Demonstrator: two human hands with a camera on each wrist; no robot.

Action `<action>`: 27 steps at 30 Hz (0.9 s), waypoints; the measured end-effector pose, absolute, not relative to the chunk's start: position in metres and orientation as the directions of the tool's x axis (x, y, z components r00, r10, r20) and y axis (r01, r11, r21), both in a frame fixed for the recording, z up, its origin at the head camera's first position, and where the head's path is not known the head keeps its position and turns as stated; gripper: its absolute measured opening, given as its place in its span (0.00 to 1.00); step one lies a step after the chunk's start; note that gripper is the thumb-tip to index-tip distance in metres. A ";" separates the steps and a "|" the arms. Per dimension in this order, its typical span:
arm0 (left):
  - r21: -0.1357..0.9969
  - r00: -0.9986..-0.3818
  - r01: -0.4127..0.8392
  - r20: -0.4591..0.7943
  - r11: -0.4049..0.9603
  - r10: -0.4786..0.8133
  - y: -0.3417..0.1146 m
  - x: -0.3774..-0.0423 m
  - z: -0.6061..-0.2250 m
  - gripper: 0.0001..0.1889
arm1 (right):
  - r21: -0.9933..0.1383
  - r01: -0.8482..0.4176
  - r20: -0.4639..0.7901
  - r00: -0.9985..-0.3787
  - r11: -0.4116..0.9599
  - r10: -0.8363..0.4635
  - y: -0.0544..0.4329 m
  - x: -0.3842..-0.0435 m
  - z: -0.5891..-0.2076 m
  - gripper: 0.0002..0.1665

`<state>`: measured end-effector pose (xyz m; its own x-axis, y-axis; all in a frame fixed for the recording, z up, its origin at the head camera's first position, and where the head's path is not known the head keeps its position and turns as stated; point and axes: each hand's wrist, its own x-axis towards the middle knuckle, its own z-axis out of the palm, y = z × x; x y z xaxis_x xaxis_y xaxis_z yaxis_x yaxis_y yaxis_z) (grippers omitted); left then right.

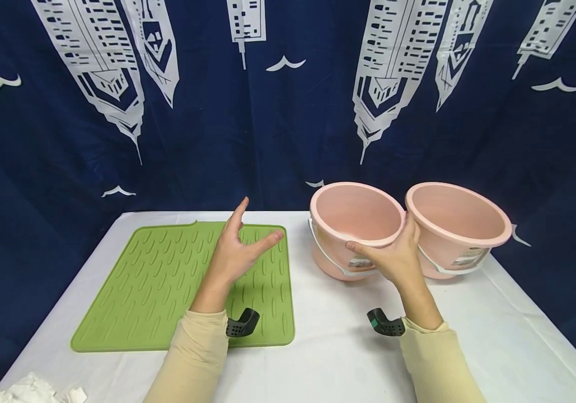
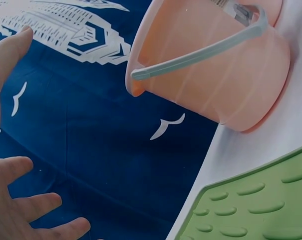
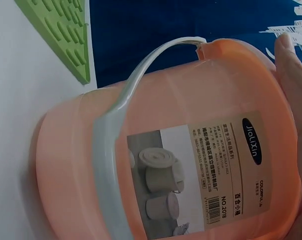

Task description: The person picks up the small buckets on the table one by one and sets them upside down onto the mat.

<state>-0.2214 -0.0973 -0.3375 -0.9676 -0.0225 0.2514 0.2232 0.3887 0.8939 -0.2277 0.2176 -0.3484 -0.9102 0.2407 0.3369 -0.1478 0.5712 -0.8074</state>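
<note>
Rn, R hand (image 1: 396,254) spans a pink bucket (image 1: 350,215)'s near rim, fingers spread wide; firm hold unclear. L hand (image 1: 234,254): wide open, nothing held, green mat (image 1: 162,285) under its fingers. Step's prob. positioning the bucket; next move likely calls for a firmer rim grip. Count: 2 buckets, the 2nd bucket (image 1: 456,218) just right of R fingers; 1 mat.

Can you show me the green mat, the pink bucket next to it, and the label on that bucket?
Green mat (image 1: 167,291): head view, on its bumpy top.
Pink bucket (image 1: 358,208): head view, on its inside wall.
Label (image 3: 203,175): right wrist view, near its middle.
</note>
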 end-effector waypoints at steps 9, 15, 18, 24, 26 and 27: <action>0.892 -0.973 0.204 0.231 0.404 -0.018 -0.095 -0.222 -0.341 0.55 | -0.863 -0.248 0.369 -0.904 0.439 0.215 0.216 -0.229 -0.352 0.85; 0.886 -0.974 0.204 0.228 0.417 -0.007 -0.093 -0.222 -0.343 0.55 | -0.873 -0.279 0.383 -0.900 0.400 0.207 0.215 -0.230 -0.352 0.85; 0.884 -0.973 0.209 0.232 0.419 -0.004 -0.092 -0.222 -0.341 0.55 | -0.875 -0.286 0.389 -0.896 0.391 0.214 0.214 -0.232 -0.352 0.83; 0.886 -0.976 0.198 0.216 0.420 0.005 -0.092 -0.222 -0.340 0.54 | -0.871 -0.312 0.410 -0.886 0.378 0.215 0.215 -0.235 -0.355 0.84; 0.885 -0.977 0.197 0.215 0.421 0.005 -0.093 -0.222 -0.340 0.55 | -0.867 -0.327 0.424 -0.881 0.376 0.211 0.215 -0.236 -0.356 0.83; 0.885 -0.977 0.196 0.214 0.422 0.005 -0.093 -0.222 -0.340 0.55 | -0.865 -0.332 0.428 -0.879 0.375 0.211 0.215 -0.236 -0.356 0.83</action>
<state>-0.2218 -0.0929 -0.3404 -0.9767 0.0049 0.2144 0.1964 0.4220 0.8851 -0.2362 0.2150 -0.3559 -0.8788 0.2105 0.4283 -0.3319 0.3754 -0.8654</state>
